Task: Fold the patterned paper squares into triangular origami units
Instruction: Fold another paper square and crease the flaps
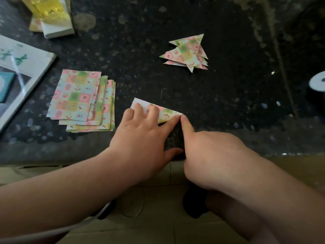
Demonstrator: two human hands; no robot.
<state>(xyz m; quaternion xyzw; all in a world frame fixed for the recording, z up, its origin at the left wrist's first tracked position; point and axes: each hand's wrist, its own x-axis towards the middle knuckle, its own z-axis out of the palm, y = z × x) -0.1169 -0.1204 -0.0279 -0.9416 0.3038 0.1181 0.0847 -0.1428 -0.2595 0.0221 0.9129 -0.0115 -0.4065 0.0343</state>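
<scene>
Here | dark speckled countertop (pixel 219 95) | pale tiled floor (pixel 149 233) below | paper stack (pixel 75 95) left

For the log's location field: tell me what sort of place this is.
Likely a home craft spot: a speckled stone counter above a tiled floor, holding a stack of patterned paper sheets and a pile of folded triangles.

Table (pixel 219 88): paper stack (pixel 77 97) at left; pile of folded triangles (pixel 187 51) farther back, to the right. Part-folded sheet (pixel 167 112) near front edge between them, left hand (pixel 140 136) on it, right hand (pixel 211 155) touching its right corner. Book (pixel 26 67) far left.
</scene>
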